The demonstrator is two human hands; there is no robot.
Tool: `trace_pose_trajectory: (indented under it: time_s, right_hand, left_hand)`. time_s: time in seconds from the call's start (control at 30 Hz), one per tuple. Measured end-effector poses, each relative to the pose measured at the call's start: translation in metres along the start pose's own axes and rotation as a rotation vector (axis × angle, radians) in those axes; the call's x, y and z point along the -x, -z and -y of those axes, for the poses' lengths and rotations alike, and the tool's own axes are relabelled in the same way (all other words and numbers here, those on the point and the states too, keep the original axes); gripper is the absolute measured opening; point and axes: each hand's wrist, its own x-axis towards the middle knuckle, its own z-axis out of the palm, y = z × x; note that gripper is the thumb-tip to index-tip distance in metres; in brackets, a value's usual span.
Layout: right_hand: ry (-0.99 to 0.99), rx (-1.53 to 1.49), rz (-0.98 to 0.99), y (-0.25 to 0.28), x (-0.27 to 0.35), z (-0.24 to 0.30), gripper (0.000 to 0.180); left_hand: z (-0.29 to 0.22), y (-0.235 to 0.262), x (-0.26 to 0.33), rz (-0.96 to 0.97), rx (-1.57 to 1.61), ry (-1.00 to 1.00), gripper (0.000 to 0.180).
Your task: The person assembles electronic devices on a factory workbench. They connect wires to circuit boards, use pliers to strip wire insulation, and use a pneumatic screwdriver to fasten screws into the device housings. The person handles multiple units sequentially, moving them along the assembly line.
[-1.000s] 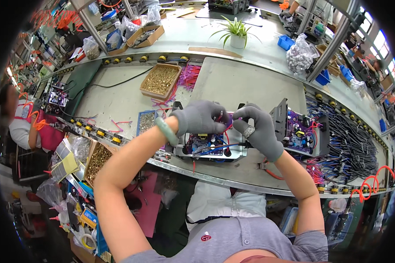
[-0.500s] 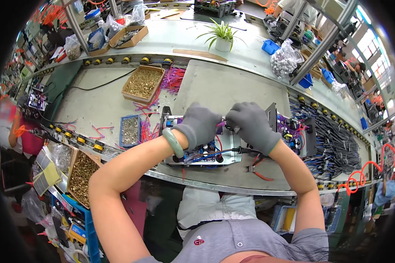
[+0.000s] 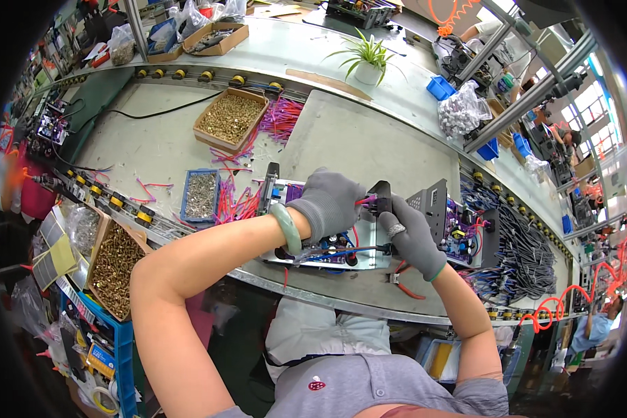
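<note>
Both my hands wear grey gloves. Over the open metal chassis [image 3: 366,261], which holds purple circuit boards and wires, my left hand [image 3: 331,202] is closed with its fingers pinched at a short red-purple wire [image 3: 366,200]. My right hand [image 3: 414,237] grips a black part [image 3: 379,200] at the chassis's right end, its thumb lying along the near side. What kind of part this is I cannot make out. The wire's end meets that black part. Beneath my right hand lie red-handled pliers [image 3: 405,285], partly hidden.
Left of the chassis are a blue tray of small metal pieces [image 3: 201,196], a cardboard box of brass-coloured fasteners [image 3: 230,119] and scattered pink-purple wires [image 3: 281,120]. A second unit [image 3: 460,230] and a heap of black cables [image 3: 526,247] stand to the right. A potted plant [image 3: 368,72] stands beyond.
My hands were close together over the chassis; my right hand has shifted right and nearer, uncovering the black part and the wire. The whole view has tilted slightly.
</note>
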Motion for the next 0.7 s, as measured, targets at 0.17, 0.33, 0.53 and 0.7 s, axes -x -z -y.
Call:
trace_pose_trajectory:
  time_s: [0.17, 0.33, 0.53, 0.7]
  right_hand:
    - [0.012, -0.034, 0.003, -0.001, -0.001, 0.001, 0.037]
    - [0.006, 0.025, -0.033, -0.004, -0.001, 0.003, 0.034]
    - [0.040, 0.121, -0.089, -0.011, -0.001, 0.000, 0.028]
    - [0.033, 0.177, -0.085, -0.009, -0.004, -0.005, 0.030]
  left_hand:
    - [0.000, 0.001, 0.001, 0.054, 0.009, 0.019, 0.017]
    - [-0.002, -0.002, -0.005, 0.054, -0.018, -0.044, 0.012]
    - [-0.016, -0.005, -0.016, 0.195, -0.194, -0.080, 0.012]
    - [-0.020, 0.005, -0.018, 0.208, -0.187, -0.016, 0.017]
